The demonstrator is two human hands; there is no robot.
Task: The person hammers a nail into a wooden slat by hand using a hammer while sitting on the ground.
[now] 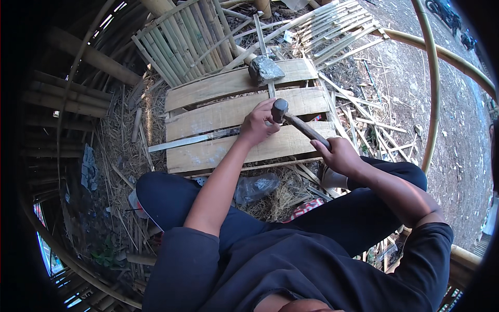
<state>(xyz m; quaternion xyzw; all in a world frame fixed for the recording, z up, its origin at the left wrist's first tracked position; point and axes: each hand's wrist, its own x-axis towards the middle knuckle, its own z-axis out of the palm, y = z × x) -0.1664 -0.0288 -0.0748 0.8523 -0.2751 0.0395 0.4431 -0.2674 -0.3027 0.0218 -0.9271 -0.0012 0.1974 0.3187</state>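
Note:
My right hand (340,156) is wrapped around the wooden handle of a hammer (306,130). The hammer's dark metal head (279,108) is right beside the fingers of my left hand (257,124). Those fingers are curled in a pinch at the near end of a thin bamboo strip (271,90); what they grip is too small to make out. A grey stone (265,70) lies across the strip on a low bench of wooden planks (208,97). Left of my left hand, a long flat blade-like piece (179,142) rests on the planks, its inner end partly hidden.
Slatted bamboo panels (179,44) lean behind the bench, with another panel (338,31) at the far right. Loose strips (384,125) and shavings litter the ground. A clear plastic bag (256,188) lies between my legs. A curved bamboo pole (429,88) rises at the right.

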